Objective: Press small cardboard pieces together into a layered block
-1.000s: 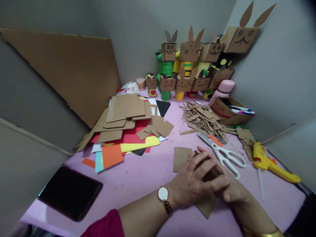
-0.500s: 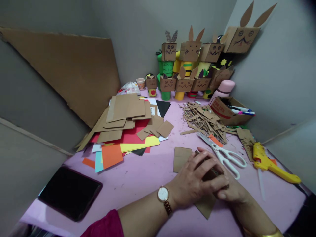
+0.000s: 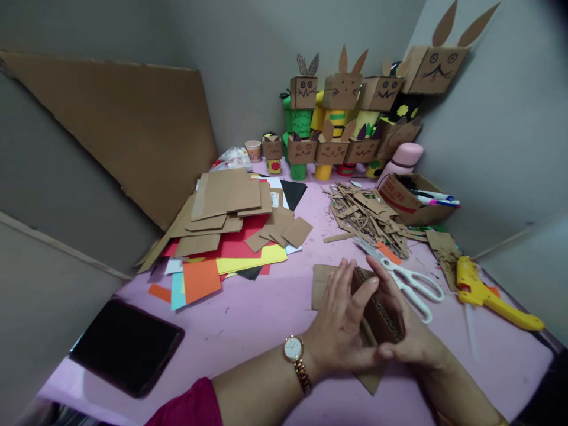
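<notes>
My left hand (image 3: 341, 322), with a gold watch on its wrist, presses its straightened fingers against the near side of a folded piece of brown corrugated cardboard (image 3: 377, 307). My right hand (image 3: 410, 334) holds the same piece from the other side, so it stands upright between both palms. A flat cardboard sheet (image 3: 323, 283) lies under and behind the hands on the pink tabletop (image 3: 266, 313).
White-handled scissors (image 3: 410, 283) lie just right of the hands, a yellow glue gun (image 3: 486, 296) farther right. Cardboard scraps (image 3: 368, 216), a box of markers (image 3: 415, 198), stacked cardboard and coloured paper (image 3: 226, 228), a black tablet (image 3: 126, 346) and cardboard animal figures (image 3: 346, 118) surround them.
My left hand lifted off the top of the cardboard piece and straightened its fingers. The piece now stands upright between both hands instead of lying covered beneath them.
</notes>
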{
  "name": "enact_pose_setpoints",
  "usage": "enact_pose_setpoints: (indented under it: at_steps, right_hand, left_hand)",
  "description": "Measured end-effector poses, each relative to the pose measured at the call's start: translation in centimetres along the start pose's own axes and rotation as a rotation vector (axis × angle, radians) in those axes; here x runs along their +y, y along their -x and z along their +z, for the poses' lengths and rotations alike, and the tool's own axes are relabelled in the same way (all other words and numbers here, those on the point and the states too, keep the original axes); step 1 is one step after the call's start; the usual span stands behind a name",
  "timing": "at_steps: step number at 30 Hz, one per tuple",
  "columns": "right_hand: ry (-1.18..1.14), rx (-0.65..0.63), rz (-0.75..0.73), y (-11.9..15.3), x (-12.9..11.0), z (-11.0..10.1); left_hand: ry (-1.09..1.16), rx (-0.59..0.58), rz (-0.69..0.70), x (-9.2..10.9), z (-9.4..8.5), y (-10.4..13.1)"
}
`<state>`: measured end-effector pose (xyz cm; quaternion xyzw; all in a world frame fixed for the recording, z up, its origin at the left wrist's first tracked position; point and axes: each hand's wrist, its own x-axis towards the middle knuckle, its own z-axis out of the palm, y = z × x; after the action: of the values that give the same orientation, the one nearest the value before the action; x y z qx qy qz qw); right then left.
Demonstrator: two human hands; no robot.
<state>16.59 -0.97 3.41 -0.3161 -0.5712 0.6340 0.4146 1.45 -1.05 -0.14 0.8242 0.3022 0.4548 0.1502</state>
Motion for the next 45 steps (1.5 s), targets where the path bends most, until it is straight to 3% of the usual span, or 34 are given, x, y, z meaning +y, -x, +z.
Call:
enact_pose_setpoints:
  at_steps: [11,17,30,35,45]
  right_hand:
    - [-0.068,-0.161,-0.033,0.2,0.6,-0.7]
    - [-0.059,-0.048,0.022,0.1,0.5,-0.7]
    - [-0.170,-0.052,0.062,0.1,0.4,-0.5]
    - [-0.089,-0.056,0.040,0.1,0.2,-0.7]
    - [-0.151,-0.033,0.038,0.3,0.3,-0.6]
  left_hand:
    - [-0.025,0.037,0.093,0.2,-1.1,-0.8]
    - [-0.106,0.027,0.195,0.4,-1.3,-1.4]
    - [-0.146,0.021,0.232,0.0,-1.1,-1.2]
    - [-0.190,0.028,0.283,0.2,-1.2,-1.5]
    - [-0.157,-0.013,0.230,0.6,-1.1,-1.1]
